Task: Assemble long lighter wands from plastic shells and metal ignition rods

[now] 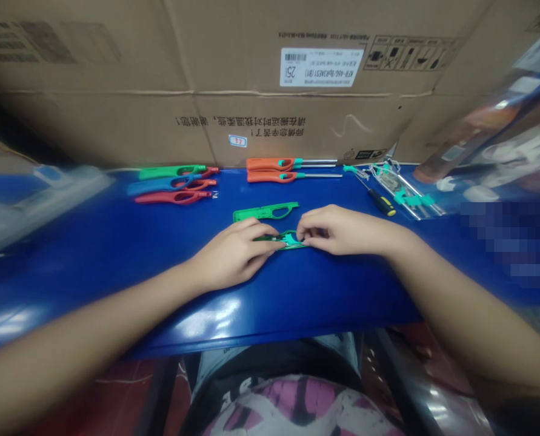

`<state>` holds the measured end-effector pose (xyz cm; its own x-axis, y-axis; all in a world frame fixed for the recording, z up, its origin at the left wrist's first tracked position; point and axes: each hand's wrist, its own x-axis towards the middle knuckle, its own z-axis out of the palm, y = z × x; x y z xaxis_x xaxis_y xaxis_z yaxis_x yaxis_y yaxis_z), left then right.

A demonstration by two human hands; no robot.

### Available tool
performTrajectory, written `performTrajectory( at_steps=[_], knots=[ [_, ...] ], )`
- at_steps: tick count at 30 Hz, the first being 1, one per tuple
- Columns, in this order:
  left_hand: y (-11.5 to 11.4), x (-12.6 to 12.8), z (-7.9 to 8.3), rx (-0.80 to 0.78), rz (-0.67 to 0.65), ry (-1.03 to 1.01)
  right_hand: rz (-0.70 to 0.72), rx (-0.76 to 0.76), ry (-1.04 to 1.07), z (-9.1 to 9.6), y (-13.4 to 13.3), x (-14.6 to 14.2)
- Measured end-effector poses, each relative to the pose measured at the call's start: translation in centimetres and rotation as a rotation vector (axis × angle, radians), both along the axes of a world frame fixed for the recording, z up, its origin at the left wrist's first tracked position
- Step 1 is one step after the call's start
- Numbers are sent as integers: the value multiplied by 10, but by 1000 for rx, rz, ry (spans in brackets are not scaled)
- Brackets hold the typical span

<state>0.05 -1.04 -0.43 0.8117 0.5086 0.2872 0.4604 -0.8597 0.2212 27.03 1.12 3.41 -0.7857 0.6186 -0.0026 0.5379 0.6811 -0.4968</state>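
Both hands are at a green lighter shell half (292, 247) lying on the blue table, with a teal trigger (291, 240) set in it. My left hand (236, 251) pinches the shell's left part, its fingers covering much of it. Closed at the shell's right end is my right hand (336, 230), thumb and fingertips touching it; any small part between them is hidden. Just beyond, another green shell half (263, 212) lies by itself, its loop handle pointing right.
Two orange lighters (270, 176) with metal tubes lie against the cardboard wall (233, 60). Several coloured lighter bodies (172, 198) are at back left. A screwdriver (382, 202) sits beside metal tubes with teal parts (406, 197). Clear plastic bags (501, 151) stand at right.
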Motion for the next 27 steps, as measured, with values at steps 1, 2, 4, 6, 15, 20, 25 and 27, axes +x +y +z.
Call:
performTrajectory(
  at_steps=[1, 2, 4, 6, 15, 20, 25, 27],
  knots=[
    [0, 0, 0, 5, 4, 8, -4, 12, -5, 0, 0, 0],
    [0, 0, 0, 8, 8, 12, -7, 23, -9, 0, 0, 0],
    [0, 0, 1, 7, 15, 6, -5, 32, -19, 0, 0, 0],
    [0, 0, 0, -1, 15, -5, 6, 23, -25, -1, 1, 1],
    [1, 0, -1, -2, 15, 1, -72, 12, -18, 5, 6, 8],
    [0, -1, 1, 19, 12, 26, -102, -49, -55, 6, 9, 11],
    [-2, -1, 3, 39, 12, 48, -96, -110, -37, 5, 8, 9],
    [-2, -1, 3, 37, 12, 54, -93, -123, -55, 5, 7, 7]
  ],
)
